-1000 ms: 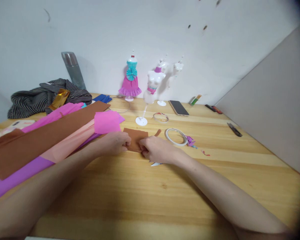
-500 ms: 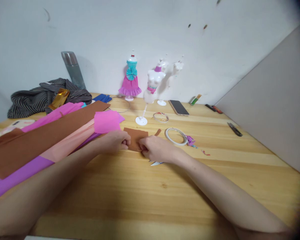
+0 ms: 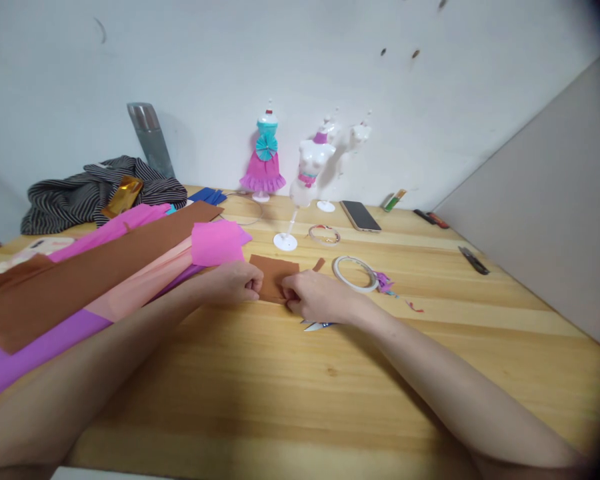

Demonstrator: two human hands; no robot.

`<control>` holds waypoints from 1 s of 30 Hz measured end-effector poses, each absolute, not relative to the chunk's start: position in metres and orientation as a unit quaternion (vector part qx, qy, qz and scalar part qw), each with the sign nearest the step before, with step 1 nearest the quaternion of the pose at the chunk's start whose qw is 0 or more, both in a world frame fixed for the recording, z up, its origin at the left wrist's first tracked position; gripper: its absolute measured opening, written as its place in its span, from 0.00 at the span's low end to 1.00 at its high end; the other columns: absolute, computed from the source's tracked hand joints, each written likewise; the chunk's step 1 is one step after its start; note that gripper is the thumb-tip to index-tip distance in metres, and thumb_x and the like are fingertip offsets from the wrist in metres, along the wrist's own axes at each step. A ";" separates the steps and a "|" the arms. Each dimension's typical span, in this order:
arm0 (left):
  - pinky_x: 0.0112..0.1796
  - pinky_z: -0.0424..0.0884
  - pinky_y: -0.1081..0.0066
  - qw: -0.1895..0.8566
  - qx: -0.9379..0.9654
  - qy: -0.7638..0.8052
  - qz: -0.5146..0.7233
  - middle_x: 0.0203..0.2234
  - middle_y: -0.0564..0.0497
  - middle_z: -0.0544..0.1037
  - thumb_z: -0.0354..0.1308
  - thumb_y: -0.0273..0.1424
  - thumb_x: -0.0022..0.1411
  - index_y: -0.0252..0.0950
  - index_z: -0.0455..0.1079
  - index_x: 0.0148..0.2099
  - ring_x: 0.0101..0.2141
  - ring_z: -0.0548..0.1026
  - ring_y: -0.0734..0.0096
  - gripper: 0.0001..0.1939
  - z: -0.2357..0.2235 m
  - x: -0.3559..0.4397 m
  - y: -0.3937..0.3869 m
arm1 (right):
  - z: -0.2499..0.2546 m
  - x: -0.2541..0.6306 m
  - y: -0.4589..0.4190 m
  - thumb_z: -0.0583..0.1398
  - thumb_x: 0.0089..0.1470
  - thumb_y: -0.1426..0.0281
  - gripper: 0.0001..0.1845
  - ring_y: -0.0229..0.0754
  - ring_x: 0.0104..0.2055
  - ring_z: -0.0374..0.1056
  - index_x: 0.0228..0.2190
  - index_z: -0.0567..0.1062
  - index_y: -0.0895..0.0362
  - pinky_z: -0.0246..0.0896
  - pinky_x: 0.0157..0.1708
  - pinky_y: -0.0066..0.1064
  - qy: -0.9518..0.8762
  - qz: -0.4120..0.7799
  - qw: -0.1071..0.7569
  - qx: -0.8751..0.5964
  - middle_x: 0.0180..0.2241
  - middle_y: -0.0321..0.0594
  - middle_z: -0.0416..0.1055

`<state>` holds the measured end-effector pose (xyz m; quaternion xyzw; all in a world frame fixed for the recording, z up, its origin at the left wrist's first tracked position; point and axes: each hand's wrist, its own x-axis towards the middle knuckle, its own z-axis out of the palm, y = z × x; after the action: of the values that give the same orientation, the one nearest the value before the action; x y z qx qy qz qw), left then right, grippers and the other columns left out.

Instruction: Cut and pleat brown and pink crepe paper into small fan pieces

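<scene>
Left hand (image 3: 236, 283) and right hand (image 3: 320, 295) on my remote head-camera feed, fingers curled closed, gripping a flat rectangular brown crepe-paper piece (image 3: 272, 277) between them, pointed silver metal blades (image 3: 317, 327) just nearside of the right hand, round white tape roll (image 3: 364, 289) beyond it.

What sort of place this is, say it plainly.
Probably a craft workspace: a miniature mannequin dressed in turquoise and pink, layered coloured sheets lying at the left, and a small brown sheet at the centre.
</scene>
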<state>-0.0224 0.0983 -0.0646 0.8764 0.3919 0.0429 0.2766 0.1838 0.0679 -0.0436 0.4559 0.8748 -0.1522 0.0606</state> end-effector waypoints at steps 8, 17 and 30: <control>0.26 0.58 0.76 0.290 0.880 0.374 0.040 0.25 0.55 0.72 0.51 0.31 0.54 0.36 0.67 0.33 0.26 0.66 0.75 0.06 -0.065 -0.025 0.104 | -0.043 0.184 0.069 0.54 0.45 0.76 0.06 0.36 0.26 0.62 0.25 0.70 0.57 0.45 0.22 0.25 0.880 -0.147 0.065 0.447 0.25 0.39 0.71; 0.27 0.62 0.77 0.367 0.840 0.398 0.048 0.24 0.53 0.73 0.50 0.30 0.54 0.33 0.71 0.31 0.27 0.69 0.75 0.09 -0.061 -0.032 0.114 | -0.046 0.185 0.069 0.54 0.45 0.76 0.05 0.36 0.25 0.61 0.25 0.70 0.57 0.45 0.22 0.25 0.879 -0.152 0.056 0.448 0.25 0.38 0.70; 0.27 0.60 0.78 0.294 0.873 0.386 0.053 0.25 0.54 0.73 0.52 0.23 0.51 0.34 0.69 0.29 0.26 0.67 0.77 0.05 -0.073 -0.029 0.114 | -0.046 0.183 0.070 0.54 0.45 0.76 0.06 0.37 0.27 0.63 0.26 0.71 0.57 0.46 0.22 0.26 0.878 -0.149 0.062 0.450 0.26 0.39 0.71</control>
<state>-0.0292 0.1138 -0.0733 0.8730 0.3858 0.0531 0.2936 0.1835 0.0702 -0.0463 0.4501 0.8783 -0.1488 0.0617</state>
